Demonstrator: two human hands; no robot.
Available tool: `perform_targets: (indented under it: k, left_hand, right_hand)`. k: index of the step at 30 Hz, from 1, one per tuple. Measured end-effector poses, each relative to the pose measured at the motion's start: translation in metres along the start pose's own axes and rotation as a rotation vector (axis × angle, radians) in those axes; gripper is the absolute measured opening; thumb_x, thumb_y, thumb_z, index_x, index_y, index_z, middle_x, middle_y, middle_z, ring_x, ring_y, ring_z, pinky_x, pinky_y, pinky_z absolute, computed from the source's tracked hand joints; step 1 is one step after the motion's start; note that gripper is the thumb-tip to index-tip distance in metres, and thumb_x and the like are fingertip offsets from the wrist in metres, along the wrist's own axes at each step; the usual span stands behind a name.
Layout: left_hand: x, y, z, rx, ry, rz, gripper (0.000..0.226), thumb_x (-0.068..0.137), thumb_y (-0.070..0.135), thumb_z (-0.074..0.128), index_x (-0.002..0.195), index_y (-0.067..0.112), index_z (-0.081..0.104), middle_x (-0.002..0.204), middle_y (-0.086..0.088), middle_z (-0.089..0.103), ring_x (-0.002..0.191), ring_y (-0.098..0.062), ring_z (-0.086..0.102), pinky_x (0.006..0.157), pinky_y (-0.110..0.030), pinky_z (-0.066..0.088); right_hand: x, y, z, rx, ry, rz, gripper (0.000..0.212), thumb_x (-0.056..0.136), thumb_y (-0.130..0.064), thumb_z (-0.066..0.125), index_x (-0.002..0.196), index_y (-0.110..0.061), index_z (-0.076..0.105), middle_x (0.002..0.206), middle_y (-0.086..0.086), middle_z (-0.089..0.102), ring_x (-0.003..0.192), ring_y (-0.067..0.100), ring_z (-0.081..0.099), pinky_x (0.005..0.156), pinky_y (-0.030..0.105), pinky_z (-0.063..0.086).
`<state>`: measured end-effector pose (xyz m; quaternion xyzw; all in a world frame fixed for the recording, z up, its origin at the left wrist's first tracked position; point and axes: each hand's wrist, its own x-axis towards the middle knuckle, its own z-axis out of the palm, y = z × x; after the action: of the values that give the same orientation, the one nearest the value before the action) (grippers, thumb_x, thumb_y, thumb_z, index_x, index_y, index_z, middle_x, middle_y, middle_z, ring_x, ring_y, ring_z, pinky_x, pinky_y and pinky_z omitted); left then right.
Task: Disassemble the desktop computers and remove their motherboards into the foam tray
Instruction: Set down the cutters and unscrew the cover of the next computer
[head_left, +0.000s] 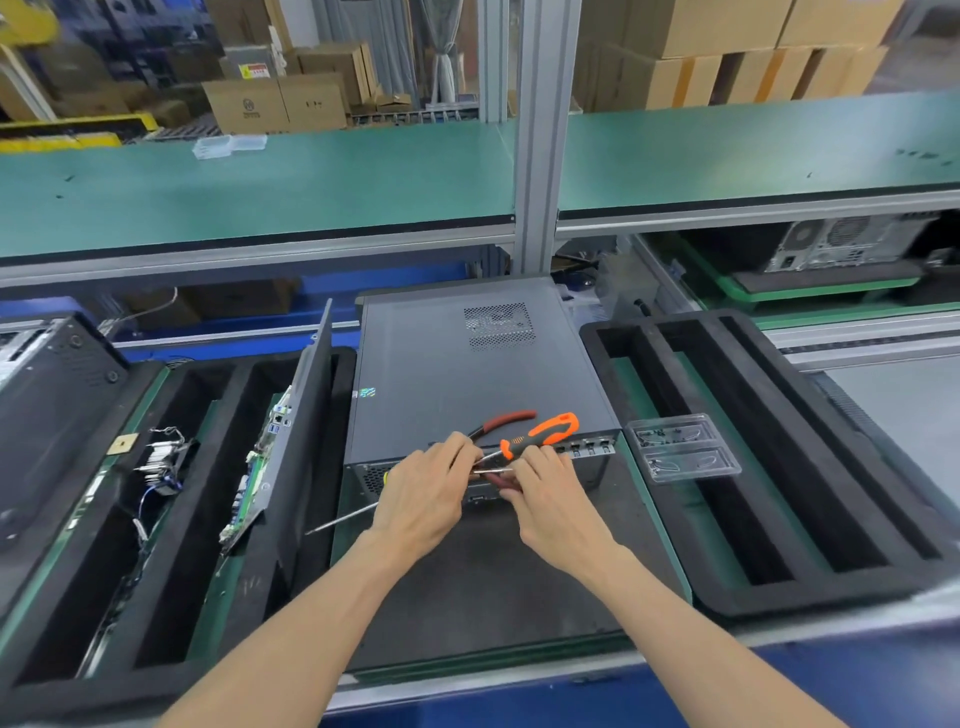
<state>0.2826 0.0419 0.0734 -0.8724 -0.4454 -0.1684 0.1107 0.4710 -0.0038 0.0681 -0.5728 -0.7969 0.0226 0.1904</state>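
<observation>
A warehouse with stacked cardboard boxes (727, 47) fills the top of the frame, behind a long green shelf (260, 192). Below it runs the counter (483, 587), covered by a dark mat at the lower centre.

One closed desktop computer (467, 374) lies flat in the middle of the frame, its back panel facing the person. Both hands meet at that near edge. The left hand (423, 499) has its grip curled around a screwdriver (343, 518), whose thin shaft sticks out toward the lower left. The right hand (550, 493) has its grip pinched on a slim metal tool; what it is cannot be told. Two tools rest on the case just above the hands: red-handled pliers (506, 420) and an orange-handled tool (545, 434).

Two black foam trays are in view. The left tray (218, 519) holds one motherboard (260, 467) standing on edge in a slot, just left of the case. The right tray (779, 467) carries one clear plastic blister (680, 448) on its upper left corner. A second computer (841, 241) sits at the upper right.
</observation>
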Motion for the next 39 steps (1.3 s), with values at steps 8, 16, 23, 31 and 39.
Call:
perform_targets:
  k: [8, 16, 23, 31, 39]
  left_hand:
    - [-0.052, 0.026, 0.028, -0.086, 0.026, 0.081, 0.025, 0.087, 0.008, 0.049, 0.108, 0.02, 0.054, 0.102, 0.006, 0.053, 0.067, -0.017, 0.052, 0.051, -0.028, 0.032]
    - [-0.075, 0.037, 0.054, -0.144, -0.331, 0.045, 0.009, 0.1, 0.024, 0.053, 0.108, 0.025, 0.056, 0.101, 0.006, 0.052, 0.062, -0.021, 0.056, 0.047, -0.039, 0.045]
    - [-0.068, 0.034, 0.072, -0.243, -0.588, 0.061, 0.008, 0.105, 0.032, 0.043, 0.111, 0.027, 0.044, 0.114, 0.007, 0.045, 0.094, -0.023, 0.056, 0.075, -0.047, 0.048]
    - [-0.063, 0.03, 0.078, -0.239, -0.582, 0.059, 0.017, 0.105, 0.04, 0.04, 0.111, 0.025, 0.046, 0.11, 0.005, 0.044, 0.09, -0.025, 0.056, 0.071, -0.048, 0.049]
    - [-0.05, 0.021, 0.083, -0.224, -0.429, 0.022, 0.016, 0.105, 0.033, 0.041, 0.105, 0.025, 0.055, 0.103, 0.006, 0.053, 0.099, -0.021, 0.053, 0.078, -0.035, 0.038]
  right_hand:
    - [-0.058, -0.005, 0.019, -0.086, 0.047, -0.107, 0.008, 0.094, -0.019, 0.06, 0.091, -0.012, 0.062, 0.094, 0.004, 0.058, 0.084, 0.022, 0.052, 0.075, 0.032, 0.05]
    - [-0.084, 0.0, 0.052, -0.117, -0.081, -0.046, 0.028, 0.074, -0.028, 0.086, 0.091, -0.014, 0.069, 0.091, 0.0, 0.065, 0.08, 0.018, 0.061, 0.073, 0.027, 0.056]
    - [-0.086, 0.011, 0.072, 0.025, -0.379, 0.101, 0.028, 0.102, -0.033, 0.052, 0.122, -0.015, 0.056, 0.122, 0.0, 0.052, 0.115, 0.019, 0.049, 0.094, 0.031, 0.046]
    - [-0.07, 0.015, 0.053, 0.272, -0.213, 0.2, 0.024, 0.097, -0.045, 0.055, 0.112, -0.026, 0.053, 0.101, -0.012, 0.059, 0.081, 0.009, 0.054, 0.073, 0.028, 0.043]
    - [-0.055, 0.013, 0.057, 0.016, -0.175, 0.23, 0.034, 0.095, -0.027, 0.058, 0.128, -0.025, 0.052, 0.131, -0.005, 0.046, 0.119, 0.02, 0.043, 0.093, 0.034, 0.039]
